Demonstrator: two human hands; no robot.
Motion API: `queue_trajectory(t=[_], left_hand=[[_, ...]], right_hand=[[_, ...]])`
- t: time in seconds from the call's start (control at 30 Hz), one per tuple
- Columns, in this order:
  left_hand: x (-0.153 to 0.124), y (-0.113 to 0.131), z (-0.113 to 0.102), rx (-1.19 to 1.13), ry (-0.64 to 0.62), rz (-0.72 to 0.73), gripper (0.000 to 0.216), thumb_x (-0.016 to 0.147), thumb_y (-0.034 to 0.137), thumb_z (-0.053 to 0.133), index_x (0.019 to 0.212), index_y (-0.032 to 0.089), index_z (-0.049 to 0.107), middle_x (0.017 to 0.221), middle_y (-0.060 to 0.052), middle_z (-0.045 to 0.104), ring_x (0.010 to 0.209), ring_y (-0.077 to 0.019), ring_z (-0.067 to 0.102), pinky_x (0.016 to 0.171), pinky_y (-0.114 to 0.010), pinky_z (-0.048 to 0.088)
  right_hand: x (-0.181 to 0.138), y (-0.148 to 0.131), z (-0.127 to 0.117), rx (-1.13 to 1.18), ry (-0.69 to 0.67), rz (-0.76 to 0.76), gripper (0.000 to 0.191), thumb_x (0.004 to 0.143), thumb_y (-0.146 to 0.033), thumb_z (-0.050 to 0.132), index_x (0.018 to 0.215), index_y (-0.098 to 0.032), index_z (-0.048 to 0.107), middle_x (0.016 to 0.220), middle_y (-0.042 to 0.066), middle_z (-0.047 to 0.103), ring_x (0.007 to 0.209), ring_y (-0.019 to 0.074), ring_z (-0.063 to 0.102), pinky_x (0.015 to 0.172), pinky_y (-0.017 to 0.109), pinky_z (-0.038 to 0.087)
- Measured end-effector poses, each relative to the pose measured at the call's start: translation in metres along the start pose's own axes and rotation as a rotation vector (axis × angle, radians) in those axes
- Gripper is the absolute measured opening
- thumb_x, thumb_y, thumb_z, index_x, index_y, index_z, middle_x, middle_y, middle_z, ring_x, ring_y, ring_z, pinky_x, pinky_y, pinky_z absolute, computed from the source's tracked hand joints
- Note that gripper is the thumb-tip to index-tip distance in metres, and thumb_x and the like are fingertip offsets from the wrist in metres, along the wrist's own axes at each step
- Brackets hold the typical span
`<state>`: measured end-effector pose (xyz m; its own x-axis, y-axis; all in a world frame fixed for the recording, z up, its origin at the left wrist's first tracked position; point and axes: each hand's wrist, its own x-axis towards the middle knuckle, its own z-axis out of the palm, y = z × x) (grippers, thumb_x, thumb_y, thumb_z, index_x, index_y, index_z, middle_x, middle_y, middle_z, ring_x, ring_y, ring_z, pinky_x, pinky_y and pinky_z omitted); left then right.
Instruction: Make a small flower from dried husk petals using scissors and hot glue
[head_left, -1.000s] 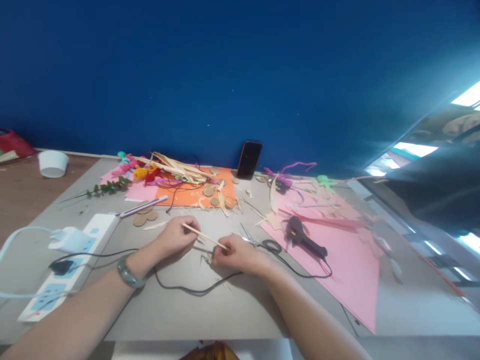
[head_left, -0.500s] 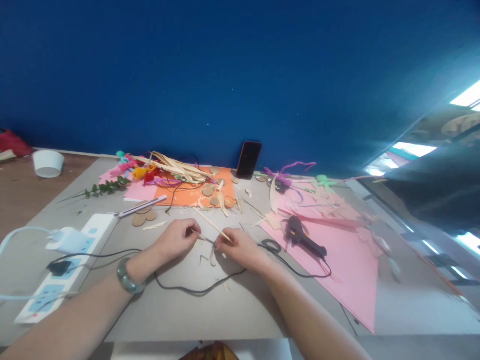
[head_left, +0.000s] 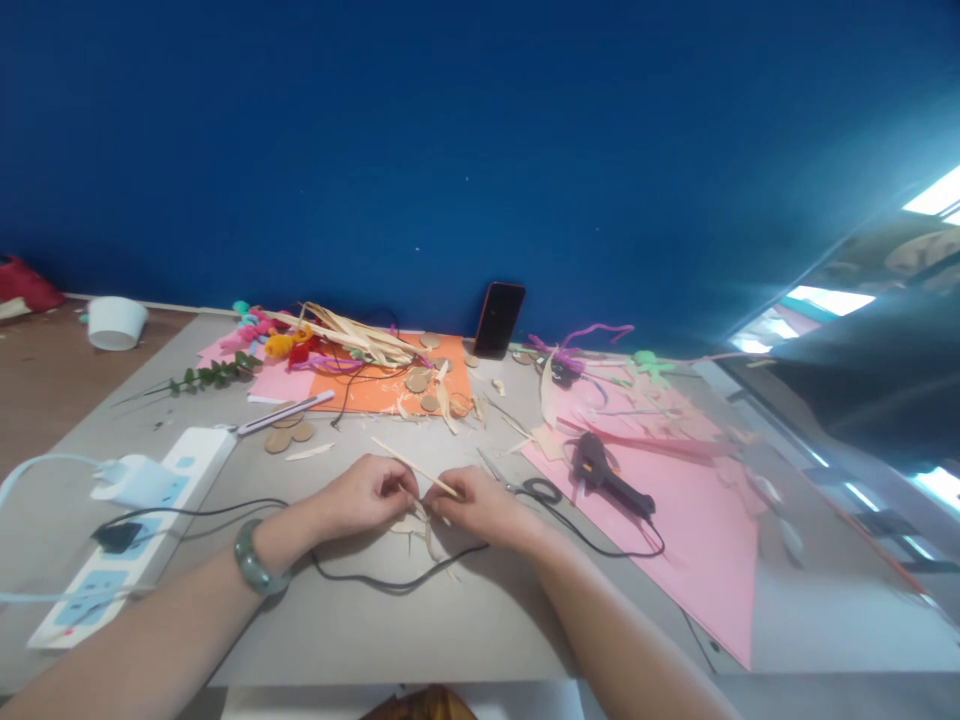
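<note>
My right hand (head_left: pixel 484 508) is closed on a thin pale wooden stick (head_left: pixel 405 460), which slants up and left from the fingers. My left hand (head_left: pixel 367 497), with a green bangle (head_left: pixel 255 557) on the wrist, is closed in a pinch close to the right fingertips. A small pale strip seems to be between its fingers; the fingers partly hide it. Under the hands lie pale shavings (head_left: pixel 409 525) and a black cord (head_left: pixel 397 584). Just beyond the right hand, a pointed metal tool (head_left: pixel 491 468) rests on the table, partly covered.
A black glue gun (head_left: pixel 609 475) lies on pink paper (head_left: pixel 697 540) at right. A white power strip (head_left: pixel 199 460) with plugs stands at left. Behind are orange paper (head_left: pixel 352 392), raffia strips (head_left: pixel 360 335), a propped phone (head_left: pixel 499 320), a utility knife (head_left: pixel 285 412) and a white cup (head_left: pixel 117 323).
My hands have come closer together, the left moving right and slightly down. The stick now lies flatter, its far end lower and further left. At far left the white cup sits further right.
</note>
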<state>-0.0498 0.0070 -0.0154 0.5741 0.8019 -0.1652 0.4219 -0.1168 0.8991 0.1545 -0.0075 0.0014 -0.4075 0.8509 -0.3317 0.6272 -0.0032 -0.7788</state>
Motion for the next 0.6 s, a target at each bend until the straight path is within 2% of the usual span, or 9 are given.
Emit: queue_trajectory(t=[0.1,0.2,0.27,0.47,0.6], left_hand=[[0.002,-0.001,-0.001,-0.064,0.03,-0.027,0.012,0.073,0.024,0.056,0.077,0.014,0.063,0.058,0.002,0.056,0.052,-0.0104,0.049,0.048,-0.02,0.035],[0.003,-0.003,-0.002,-0.038,0.101,-0.026,0.013,0.073,0.024,0.056,0.077,0.014,0.064,0.061,0.001,0.059,0.053,-0.0107,0.049,0.049,-0.021,0.036],[0.003,-0.004,-0.003,-0.007,0.101,-0.022,0.013,0.073,0.023,0.056,0.077,0.014,0.065,0.061,0.0,0.06,0.053,-0.0108,0.049,0.049,-0.021,0.036],[-0.001,0.005,-0.005,-0.113,-0.039,-0.019,0.008,0.071,0.021,0.058,0.072,0.015,0.064,0.057,0.002,0.058,0.051,-0.0095,0.048,0.048,-0.02,0.035],[0.001,0.006,-0.007,-0.22,0.053,-0.047,0.009,0.07,0.022,0.06,0.072,0.014,0.064,0.055,0.003,0.055,0.048,-0.0085,0.045,0.048,-0.02,0.035]], right_hand=[[0.001,0.0,-0.001,0.027,0.089,-0.011,0.019,0.073,-0.016,0.052,0.082,-0.015,0.069,0.066,0.0,0.063,0.063,0.0128,0.054,0.06,0.022,0.039],[0.002,-0.001,-0.002,0.042,0.194,-0.027,0.015,0.074,-0.017,0.053,0.082,-0.015,0.066,0.067,0.0,0.062,0.062,0.0131,0.054,0.059,0.022,0.04],[0.002,-0.001,-0.002,0.049,0.248,-0.04,0.013,0.075,-0.017,0.053,0.082,-0.016,0.064,0.07,0.0,0.063,0.063,0.0131,0.054,0.06,0.022,0.04],[0.003,0.002,0.0,0.068,0.281,-0.067,0.01,0.077,-0.018,0.054,0.083,-0.016,0.062,0.076,0.002,0.065,0.068,0.0139,0.057,0.064,0.023,0.043],[0.004,0.003,0.001,0.076,0.294,-0.06,0.012,0.077,-0.018,0.055,0.085,-0.016,0.063,0.08,0.003,0.067,0.074,0.0156,0.059,0.07,0.025,0.045]])
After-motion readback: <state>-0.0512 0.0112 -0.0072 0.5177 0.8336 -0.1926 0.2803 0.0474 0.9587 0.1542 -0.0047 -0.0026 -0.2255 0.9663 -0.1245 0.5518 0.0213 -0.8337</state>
